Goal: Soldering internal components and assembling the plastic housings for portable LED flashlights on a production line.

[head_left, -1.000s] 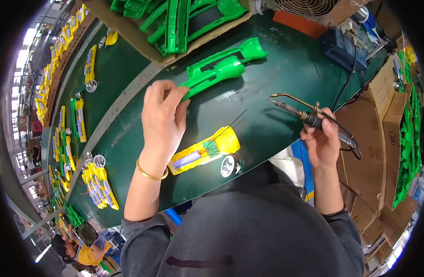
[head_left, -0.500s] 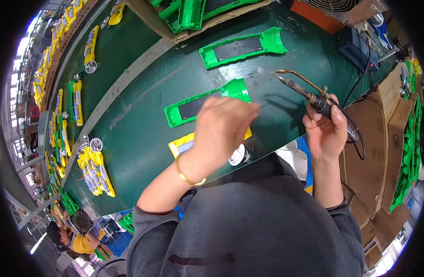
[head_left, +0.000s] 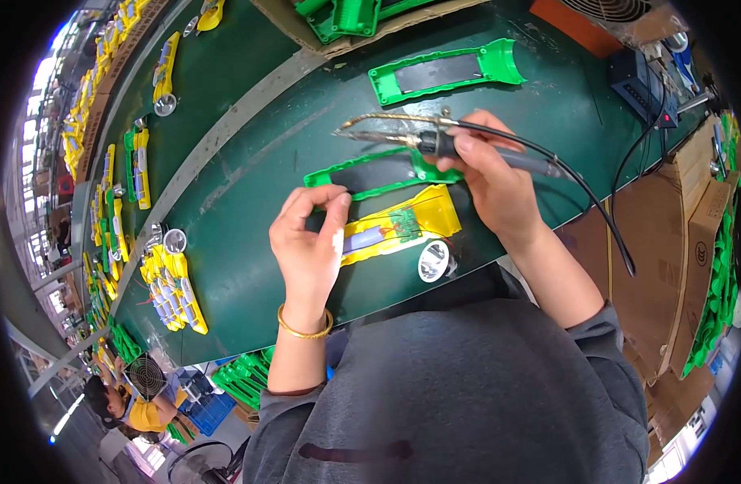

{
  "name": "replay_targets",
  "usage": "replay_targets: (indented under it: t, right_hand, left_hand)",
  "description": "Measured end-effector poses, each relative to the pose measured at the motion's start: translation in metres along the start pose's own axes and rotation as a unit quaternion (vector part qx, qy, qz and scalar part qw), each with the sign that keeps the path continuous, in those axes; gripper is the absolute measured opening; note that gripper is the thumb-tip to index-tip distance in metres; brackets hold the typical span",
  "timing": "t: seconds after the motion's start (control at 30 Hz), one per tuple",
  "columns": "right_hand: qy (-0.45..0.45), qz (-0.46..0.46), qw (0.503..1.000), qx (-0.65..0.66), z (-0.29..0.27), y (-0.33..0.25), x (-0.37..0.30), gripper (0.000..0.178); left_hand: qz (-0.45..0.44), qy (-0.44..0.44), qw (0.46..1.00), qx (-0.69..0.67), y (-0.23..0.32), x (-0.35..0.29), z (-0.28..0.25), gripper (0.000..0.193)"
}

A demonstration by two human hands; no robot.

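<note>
In the head view, the right hand (head_left: 491,181) is clamped around a soldering iron (head_left: 435,141), its tip over a green shell (head_left: 370,173). The left hand (head_left: 310,242) has thumb and fingertips pinched together just beside the open yellow shell (head_left: 402,226), which holds a small green circuit board (head_left: 402,224). A cardboard tray (head_left: 362,40) at the table's far edge holds more green shells (head_left: 346,14)
</note>
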State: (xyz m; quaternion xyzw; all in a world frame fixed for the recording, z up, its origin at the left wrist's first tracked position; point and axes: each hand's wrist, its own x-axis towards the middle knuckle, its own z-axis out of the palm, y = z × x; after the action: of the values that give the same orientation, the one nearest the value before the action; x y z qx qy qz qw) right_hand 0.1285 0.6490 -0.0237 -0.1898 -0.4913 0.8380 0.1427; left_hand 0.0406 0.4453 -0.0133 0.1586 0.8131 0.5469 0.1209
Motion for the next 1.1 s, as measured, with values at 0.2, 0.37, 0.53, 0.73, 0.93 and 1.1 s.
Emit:
replay_targets:
  t: [0.2,0.37,0.53,0.73,0.93,1.1]
  right_hand:
    - [0.025,0.031,0.999,0.009,-0.016,-0.009,-0.030,0.017]
    - [-0.020,0.059,0.991,-0.116,-0.015,-0.020,-0.028,0.012]
    - [-0.055,0.049,0.972,-0.222,-0.013,-0.026,-0.023,0.017]
    - [-0.086,-0.017,0.936,-0.340,-0.013,-0.030,-0.019,0.016]
    - [-0.096,0.016,0.932,-0.351,-0.012,-0.033,-0.019,0.016]
    - [-0.109,0.003,0.930,-0.351,-0.013,-0.031,-0.017,0.017]
  left_hand:
    - [0.017,-0.130,0.983,0.125,0.008,0.005,-0.028,0.006]
    - [0.076,-0.227,0.928,0.286,0.025,0.021,-0.027,0.009]
    - [0.058,-0.250,0.885,0.388,0.030,0.023,-0.018,0.005]
    - [0.040,-0.208,0.914,0.347,0.027,0.020,-0.010,0.005]
    - [0.037,-0.209,0.917,0.338,0.028,0.020,-0.005,0.004]
    - [0.096,-0.180,0.898,0.390,0.029,0.015,0.001,0.004]
